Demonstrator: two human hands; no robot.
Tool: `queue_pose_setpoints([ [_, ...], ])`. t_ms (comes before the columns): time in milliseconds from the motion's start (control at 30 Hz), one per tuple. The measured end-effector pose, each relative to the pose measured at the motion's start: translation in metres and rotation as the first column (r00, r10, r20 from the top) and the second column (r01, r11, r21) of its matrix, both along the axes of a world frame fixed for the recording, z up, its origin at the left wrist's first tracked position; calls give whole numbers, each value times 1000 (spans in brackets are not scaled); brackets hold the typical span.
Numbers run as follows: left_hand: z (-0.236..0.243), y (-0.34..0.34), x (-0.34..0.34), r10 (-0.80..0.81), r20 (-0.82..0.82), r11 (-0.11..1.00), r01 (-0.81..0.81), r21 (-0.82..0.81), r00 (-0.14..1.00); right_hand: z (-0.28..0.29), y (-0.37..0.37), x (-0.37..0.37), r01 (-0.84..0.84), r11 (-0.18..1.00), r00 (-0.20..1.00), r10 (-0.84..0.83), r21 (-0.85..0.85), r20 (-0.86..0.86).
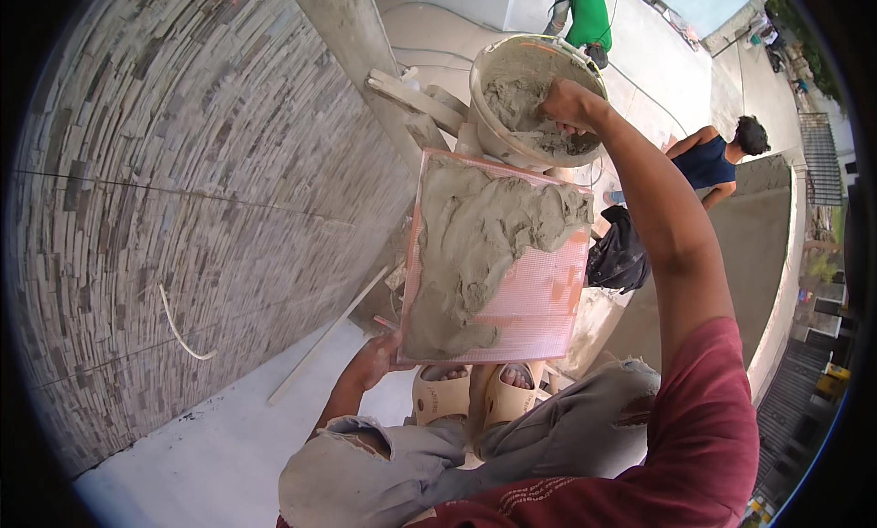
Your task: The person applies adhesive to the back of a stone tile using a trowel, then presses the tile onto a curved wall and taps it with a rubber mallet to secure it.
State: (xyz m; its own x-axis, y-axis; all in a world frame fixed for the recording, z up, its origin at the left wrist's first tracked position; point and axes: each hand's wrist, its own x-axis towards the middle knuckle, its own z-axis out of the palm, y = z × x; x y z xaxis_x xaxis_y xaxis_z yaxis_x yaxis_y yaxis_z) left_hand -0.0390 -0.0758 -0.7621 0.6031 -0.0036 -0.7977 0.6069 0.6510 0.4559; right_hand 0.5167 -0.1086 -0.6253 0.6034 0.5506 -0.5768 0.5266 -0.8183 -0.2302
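Mortar [466,227] covered the pink tile's [534,295] top and left, beside the bucket [498,146]; lower right was bare, so coating looked over half done. Right hand [571,106] was in the bucket, fingers curled, any tool hidden; left hand [373,362] touched the tile's lower-left edge, couldn't tell its grip.

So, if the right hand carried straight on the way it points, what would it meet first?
Most likely the grey mortar in the bucket: the right hand is at the bucket's mouth, pointing down and leftward. Depth is unclear, so they may already touch.
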Motion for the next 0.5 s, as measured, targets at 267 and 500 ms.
queue_pose_setpoints([
  [267,0,0,-4,28,11,1000,-28,1,1000,29,-58,1,152,929,977,-89,338,-193],
  [500,0,-1,2,9,23,1000,-9,-15,1000,68,-169,-87,201,809,968,-77,552,-240],
])
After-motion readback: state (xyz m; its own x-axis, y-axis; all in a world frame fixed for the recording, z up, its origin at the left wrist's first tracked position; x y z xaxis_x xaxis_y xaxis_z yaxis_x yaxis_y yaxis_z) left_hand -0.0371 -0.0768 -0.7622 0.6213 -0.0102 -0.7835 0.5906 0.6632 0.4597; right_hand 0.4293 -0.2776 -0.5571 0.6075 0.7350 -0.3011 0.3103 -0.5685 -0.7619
